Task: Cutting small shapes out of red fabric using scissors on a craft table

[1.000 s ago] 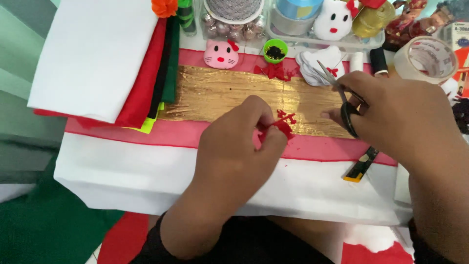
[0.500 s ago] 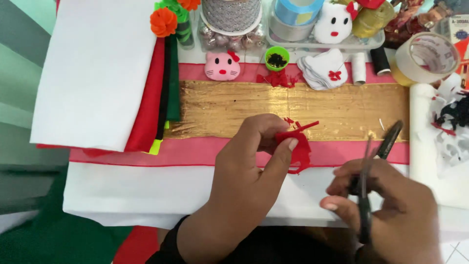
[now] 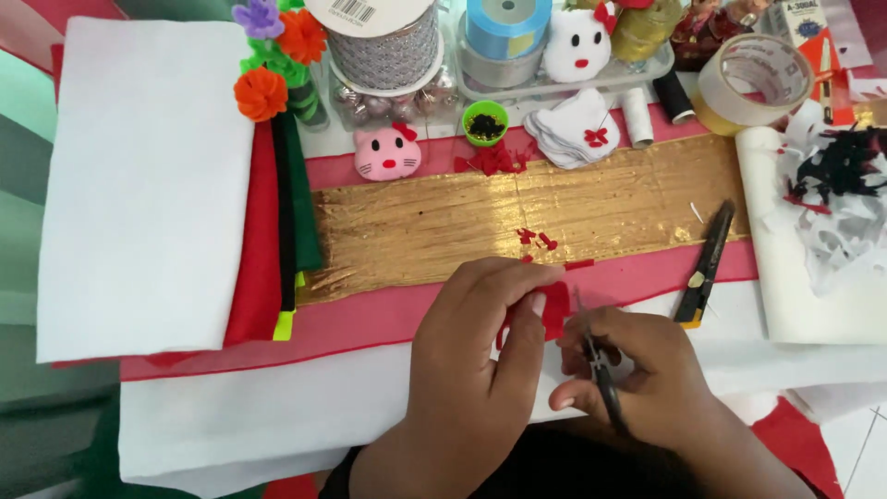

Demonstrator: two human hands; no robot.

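My left hand (image 3: 480, 342) pinches a small piece of red felt (image 3: 554, 305) between thumb and fingers, just below the gold cloth (image 3: 443, 222). My right hand (image 3: 637, 379) grips dark scissors (image 3: 601, 370), whose blades point up at the felt's right edge. Tiny red felt scraps (image 3: 536, 238) lie on the gold cloth just above my fingers. Both hands work close together over the pink and white felt sheets at the near edge.
A black and yellow utility knife (image 3: 704, 264) lies right of my hands. A pink cat face (image 3: 387, 153), white cat-face shapes (image 3: 577, 134), a green cap (image 3: 485, 122), ribbon spools (image 3: 504, 28), a tape roll (image 3: 753, 81) and stacked felt (image 3: 148, 185) surround the work. Paper scraps (image 3: 832, 194) lie at right.
The view has shifted and come closer. My right hand with the scissors moved left, up against the red felt in my left hand. The utility knife lies in the open at right.
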